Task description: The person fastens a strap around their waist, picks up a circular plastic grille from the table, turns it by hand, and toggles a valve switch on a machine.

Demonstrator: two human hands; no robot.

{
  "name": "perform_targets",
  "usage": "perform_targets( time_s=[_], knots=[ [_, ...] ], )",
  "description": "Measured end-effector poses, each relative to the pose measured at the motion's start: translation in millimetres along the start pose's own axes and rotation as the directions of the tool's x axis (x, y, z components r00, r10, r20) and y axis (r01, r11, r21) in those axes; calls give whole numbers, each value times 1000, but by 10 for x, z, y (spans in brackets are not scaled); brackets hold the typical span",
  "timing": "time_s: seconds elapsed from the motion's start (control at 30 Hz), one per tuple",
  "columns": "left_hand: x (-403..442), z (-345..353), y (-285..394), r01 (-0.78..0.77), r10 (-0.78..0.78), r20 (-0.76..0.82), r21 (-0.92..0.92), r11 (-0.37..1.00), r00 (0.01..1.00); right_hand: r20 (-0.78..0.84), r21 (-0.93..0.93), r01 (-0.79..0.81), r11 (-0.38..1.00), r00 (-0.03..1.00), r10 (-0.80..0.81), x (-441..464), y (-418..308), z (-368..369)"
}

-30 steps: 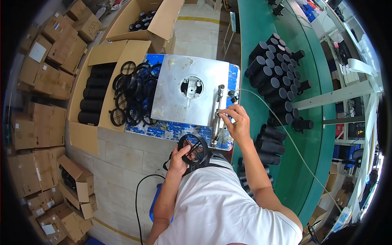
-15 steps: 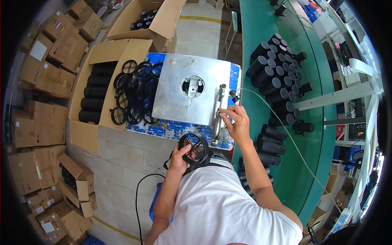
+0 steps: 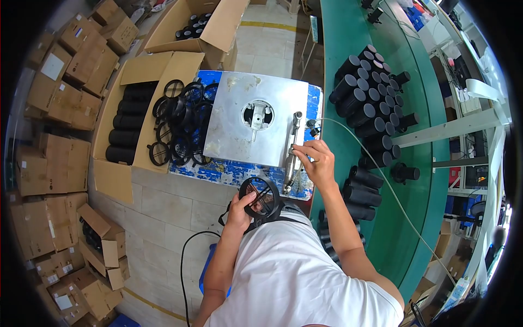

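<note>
My left hand (image 3: pixel 238 213) is closed around the edge of a black ring with crossbars (image 3: pixel 260 197), held upright in front of my waist. My right hand (image 3: pixel 317 161) pinches a long, narrow metal tool (image 3: pixel 291 158) about midway, thumb and fingertips together. That tool lies along the right side of a flat metal plate (image 3: pixel 229 136); its exact kind is unclear. The plate has a round opening with a metal fixture (image 3: pixel 257 116) inside. Left of the plate lies a pile of similar black rings (image 3: pixel 178 111), some overlapping.
The plate rests on a worn blue table (image 3: pixel 218 172). An open carton (image 3: pixel 102 122) with black cylinders stands to the left, another carton (image 3: pixel 223 27) behind it. Many black cylinders (image 3: pixel 368 92) stand on the green bench (image 3: pixel 419 218) at right, crossed by a thin hose (image 3: pixel 389 185).
Both hands stay almost in place. The black ring has shifted very slightly in my left hand's grip, and the right fingers remain at the metal tool.
</note>
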State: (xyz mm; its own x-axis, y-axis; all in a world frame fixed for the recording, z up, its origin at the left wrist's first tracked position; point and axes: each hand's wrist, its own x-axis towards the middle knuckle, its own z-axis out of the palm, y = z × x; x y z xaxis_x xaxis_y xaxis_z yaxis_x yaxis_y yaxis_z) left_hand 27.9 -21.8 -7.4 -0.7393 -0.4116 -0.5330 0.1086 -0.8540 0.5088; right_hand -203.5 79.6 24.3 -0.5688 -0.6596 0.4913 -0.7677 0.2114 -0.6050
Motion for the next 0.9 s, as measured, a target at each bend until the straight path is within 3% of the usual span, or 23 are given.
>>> perform_targets(
  time_s=[0.57, 0.9],
  knots=[
    [14, -16, -10, 2, -2, -5, 25, 1000, 1000, -40, 48, 1, 999, 999, 0, -19, 34, 42],
    [13, -32, -17, -4, 4, -23, 16, 1000, 1000, -112, -6, -81, 997, 991, 79, -16, -43, 64]
  ],
)
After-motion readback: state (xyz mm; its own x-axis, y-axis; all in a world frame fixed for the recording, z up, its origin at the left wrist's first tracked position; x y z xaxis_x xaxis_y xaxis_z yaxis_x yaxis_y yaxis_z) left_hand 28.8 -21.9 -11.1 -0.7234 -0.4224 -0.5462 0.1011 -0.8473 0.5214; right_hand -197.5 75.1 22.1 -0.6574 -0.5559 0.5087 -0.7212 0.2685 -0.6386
